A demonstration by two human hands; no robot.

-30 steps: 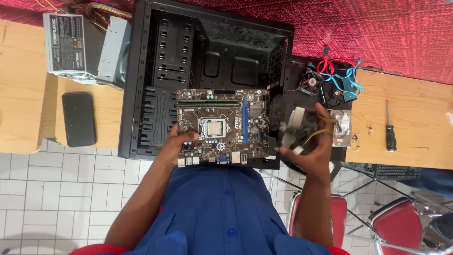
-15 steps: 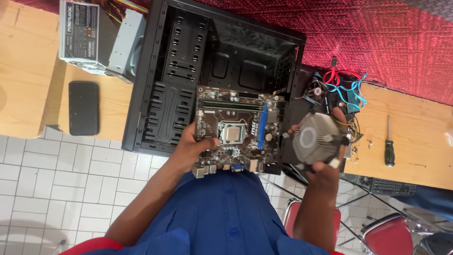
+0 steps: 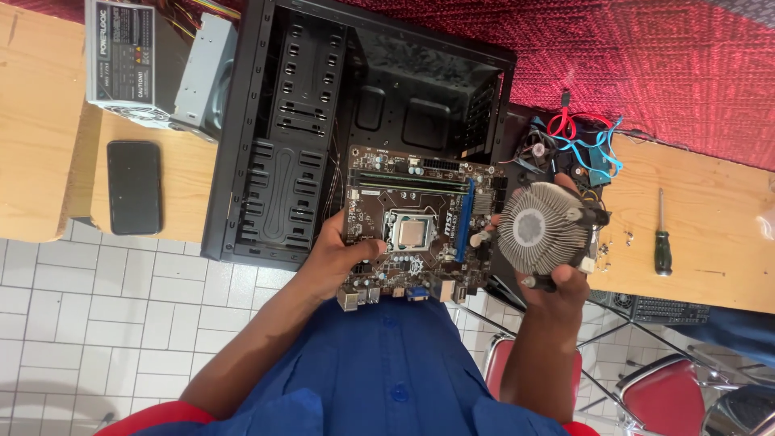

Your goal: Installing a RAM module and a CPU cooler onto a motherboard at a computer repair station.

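We hold the motherboard [image 3: 420, 230] by its near left edge in our left hand [image 3: 343, 258], thumb closed over the top face and fingers under it, so that the board sits level above the front lip of the open black computer case [image 3: 323, 121]. Our right hand [image 3: 557, 282] is closed around the lower rim of the round finned CPU cooler [image 3: 541, 228], whose underside faces up; the cooler hangs just beside the board at its 3 o'clock edge, apart from the socket. The processor [image 3: 412, 234] is already seated in its socket at the centre of the board, its metal lid bare and uncovered. We judge the assembly to be at an early to middle stage: the processor is in, the cooler is not yet mounted over it, and the board is not yet fastened inside the case, whose bay is vacant. At 10 o'clock from the board the grey power supply [image 3: 129, 64] stands outside the case on the tabletop [image 3: 40, 121], with a metal drive box [image 3: 206, 73] touching its right side and a dark phone [image 3: 134, 186] lying at 9 o'clock. At 2 o'clock lies a heap of red and blue cables [image 3: 585, 137] with a small fan, and at 3 o'clock a green-handled screwdriver [image 3: 662, 238] rests untouched beside a few loose screws [image 3: 626, 238]. We cannot tell whether memory modules are fitted.
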